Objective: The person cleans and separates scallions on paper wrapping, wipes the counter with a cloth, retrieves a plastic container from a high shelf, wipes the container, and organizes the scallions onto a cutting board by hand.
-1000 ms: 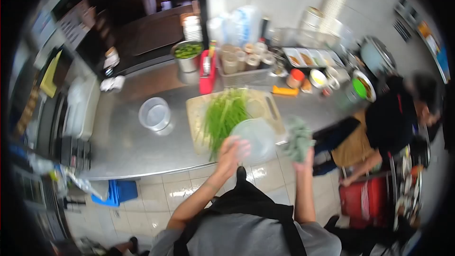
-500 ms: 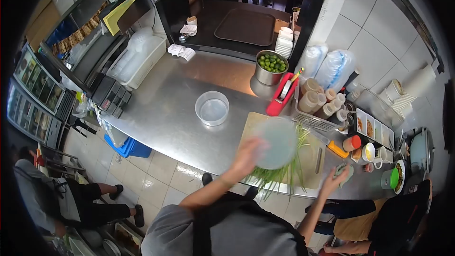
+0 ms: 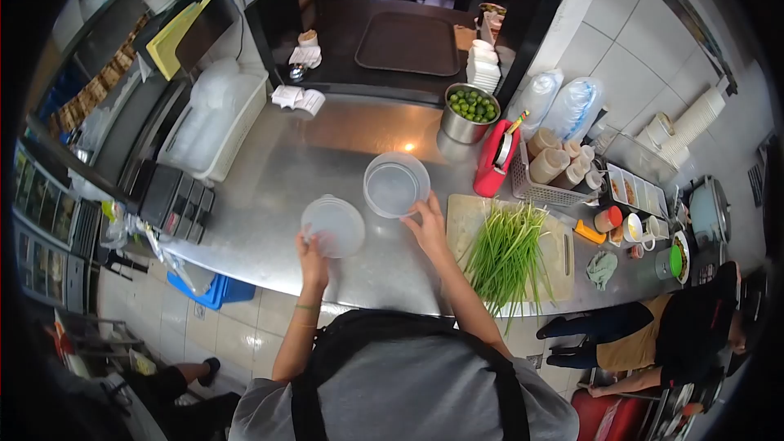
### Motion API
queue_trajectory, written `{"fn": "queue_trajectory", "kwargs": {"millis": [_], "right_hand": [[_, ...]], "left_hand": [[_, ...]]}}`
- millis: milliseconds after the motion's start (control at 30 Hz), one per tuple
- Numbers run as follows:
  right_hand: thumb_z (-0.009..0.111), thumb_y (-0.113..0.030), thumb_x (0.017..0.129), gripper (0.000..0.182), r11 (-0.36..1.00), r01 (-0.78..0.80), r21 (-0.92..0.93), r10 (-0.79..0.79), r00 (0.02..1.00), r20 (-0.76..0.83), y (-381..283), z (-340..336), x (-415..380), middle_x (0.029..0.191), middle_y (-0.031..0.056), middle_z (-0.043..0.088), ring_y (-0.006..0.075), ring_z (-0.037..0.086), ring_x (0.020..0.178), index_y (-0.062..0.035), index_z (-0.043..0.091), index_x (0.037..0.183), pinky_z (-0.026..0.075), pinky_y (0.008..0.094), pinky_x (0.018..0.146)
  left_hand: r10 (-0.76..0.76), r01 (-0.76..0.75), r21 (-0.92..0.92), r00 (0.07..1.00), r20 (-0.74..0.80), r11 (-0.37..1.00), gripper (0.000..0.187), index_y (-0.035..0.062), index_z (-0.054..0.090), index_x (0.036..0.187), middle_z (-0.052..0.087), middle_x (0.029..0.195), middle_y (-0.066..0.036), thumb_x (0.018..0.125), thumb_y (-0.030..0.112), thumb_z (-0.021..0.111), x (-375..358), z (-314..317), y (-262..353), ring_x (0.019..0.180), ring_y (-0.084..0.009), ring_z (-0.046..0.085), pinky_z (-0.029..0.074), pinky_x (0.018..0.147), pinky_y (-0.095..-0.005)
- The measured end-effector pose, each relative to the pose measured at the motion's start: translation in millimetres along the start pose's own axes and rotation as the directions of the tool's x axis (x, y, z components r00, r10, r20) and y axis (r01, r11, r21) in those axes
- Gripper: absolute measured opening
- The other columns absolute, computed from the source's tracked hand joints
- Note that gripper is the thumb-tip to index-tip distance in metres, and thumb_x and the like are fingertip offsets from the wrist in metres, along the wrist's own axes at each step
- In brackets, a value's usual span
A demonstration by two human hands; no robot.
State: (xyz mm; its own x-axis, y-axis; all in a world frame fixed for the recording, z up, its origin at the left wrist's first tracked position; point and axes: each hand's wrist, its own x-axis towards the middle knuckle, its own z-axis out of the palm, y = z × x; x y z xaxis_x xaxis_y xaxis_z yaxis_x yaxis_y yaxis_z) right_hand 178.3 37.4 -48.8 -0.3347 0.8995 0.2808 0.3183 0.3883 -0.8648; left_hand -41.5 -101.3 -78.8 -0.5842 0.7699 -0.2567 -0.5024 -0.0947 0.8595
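A round translucent lid [image 3: 335, 227] is pinched at its lower left edge by my left hand [image 3: 310, 260], over the steel counter. My right hand [image 3: 426, 224] has its fingers on the lower right rim of a clear round tub [image 3: 396, 185], which stands on the counter just right of the lid. Right of my right hand, a bunch of long green stalks [image 3: 510, 253] lies across a pale cutting board [image 3: 465, 211]. A crumpled green cloth [image 3: 602, 269] rests on the counter beyond the board.
A metal pot of green limes [image 3: 470, 110], a red dispenser [image 3: 496, 159] and a basket of bottles [image 3: 547, 188] stand behind the board. An orange-handled knife [image 3: 590, 232] lies right of it. A co-worker [image 3: 653, 335] is at the lower right; another person [image 3: 155, 392] is lower left.
My left hand has carried the lid leftward off the green stalks, uncovering them. My right hand has let go of the cloth and moved left to the tub.
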Motion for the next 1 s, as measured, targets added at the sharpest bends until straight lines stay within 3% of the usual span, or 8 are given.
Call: {"fn": "queue_trajectory", "kwargs": {"millis": [133,233,267,367,567,700,800,1000], "right_hand": [[0.073,-0.009,0.067,0.024,0.989,0.109,-0.103,-0.119,0.988,-0.093,-42.8,-26.2,-4.0,0.134,0.0233,0.036,0.0396,0.039,0.12,-0.0024,0.055,0.082,0.036,0.0401,0.096],[0.072,-0.007,0.068,0.023,0.974,0.185,-0.131,-0.193,0.98,-0.045,-67.5,-46.9,-5.8,0.132,0.0229,0.037,0.039,0.04,0.12,-0.003,0.054,0.083,0.036,0.0401,0.097],[0.071,-0.007,0.069,0.022,0.972,0.208,-0.112,-0.208,0.978,0.011,-75.4,-54.3,-8.7,0.132,0.0224,0.037,0.0386,0.04,0.12,-0.0031,0.054,0.083,0.035,0.0399,0.098],[0.071,-0.005,0.067,0.025,0.985,0.168,0.024,-0.169,0.955,0.243,-98.6,-74.8,-17.5,0.135,0.0212,0.036,0.0368,0.035,0.125,-0.0044,0.056,0.087,0.031,0.0392,0.101],[0.072,-0.007,0.065,0.049,0.955,0.256,-0.147,-0.151,0.853,0.499,-109.0,-118.8,-25.2,0.14,0.0189,0.028,0.034,0.027,0.131,-0.0091,0.055,0.111,0.025,0.0382,0.105],[0.068,-0.01,0.07,0.076,0.981,-0.016,-0.195,0.009,0.999,-0.036,-61.8,-199.4,-41.9,0.143,0.015,0.027,0.0283,0.025,0.132,-0.0078,0.032,0.137,0.021,0.0362,0.107],[0.058,-0.008,0.078,0.043,0.827,-0.464,-0.317,-0.081,0.46,-0.884,122.4,-320.3,-89.6,0.115,0.0144,0.051,0.0305,0.046,0.11,-0.0044,0.048,0.119,0.035,0.0392,0.094],[0.068,-0.02,0.071,0.053,0.164,-0.956,-0.245,0.318,0.286,-0.904,184.8,-356.9,-146.0,0.113,0.0159,0.048,0.0367,0.048,0.102,-0.0109,0.047,0.119,0.041,0.0447,0.085]], "left_hand": [[-0.061,0.018,0.195,0.974,0.218,0.981,0.039,0.0069,0.033,0.129,0.045,0.121,-0.013,0.095,0.022,0.042,69.1,25.6,-45.1,0.112,-0.0266,0.046,0.04,0.092,-0.0357],[0.404,-0.456,0.669,0.881,0.246,0.587,0.055,0.0039,0.022,0.137,0.036,0.132,-0.014,0.094,0.03,0.043,50.0,76.7,-14.6,0.123,-0.0274,0.035,0.031,0.102,-0.0384],[0.127,-0.248,0.268,0.908,0.398,0.931,0.066,0.0071,0.018,0.14,0.031,0.136,-0.014,0.09,0.04,0.046,42.4,90.9,-0.3,0.126,-0.0284,0.03,0.027,0.104,-0.0405],[-0.182,0.59,-0.164,0.481,0.858,0.791,0.098,0.0221,0.013,0.143,0.014,0.146,-0.013,0.068,0.073,0.051,12.3,105.6,14.3,0.13,-0.0301,0.026,0.029,0.101,-0.0539],[-0.186,0.64,-0.055,0.303,0.935,0.766,0.12,0.0288,0.007,0.143,0.011,0.146,-0.02,0.048,0.08,0.059,-28.5,133.6,31.0,0.131,-0.0396,0.02,0.024,0.101,-0.0596],[-0.204,0.734,-0.089,0.3,0.932,0.674,0.115,0.0332,0.007,0.142,0.008,0.145,-0.025,0.049,0.086,0.049,-34.1,151.4,28.4,0.13,-0.0424,0.019,0.022,0.101,-0.0596],[-0.142,0.782,-0.209,0.354,0.924,0.588,0.111,0.0349,0.01,0.142,0.009,0.144,-0.027,0.051,0.09,0.04,-19.4,151.1,19.0,0.131,-0.0427,0.019,0.021,0.101,-0.059],[-0.156,0.689,-0.291,0.508,0.847,0.664,0.105,0.037,0.014,0.141,0.012,0.143,-0.029,0.053,0.092,0.032,-3.5,157.7,34.9,0.131,-0.044,0.018,0.019,0.101,-0.0594]]}}
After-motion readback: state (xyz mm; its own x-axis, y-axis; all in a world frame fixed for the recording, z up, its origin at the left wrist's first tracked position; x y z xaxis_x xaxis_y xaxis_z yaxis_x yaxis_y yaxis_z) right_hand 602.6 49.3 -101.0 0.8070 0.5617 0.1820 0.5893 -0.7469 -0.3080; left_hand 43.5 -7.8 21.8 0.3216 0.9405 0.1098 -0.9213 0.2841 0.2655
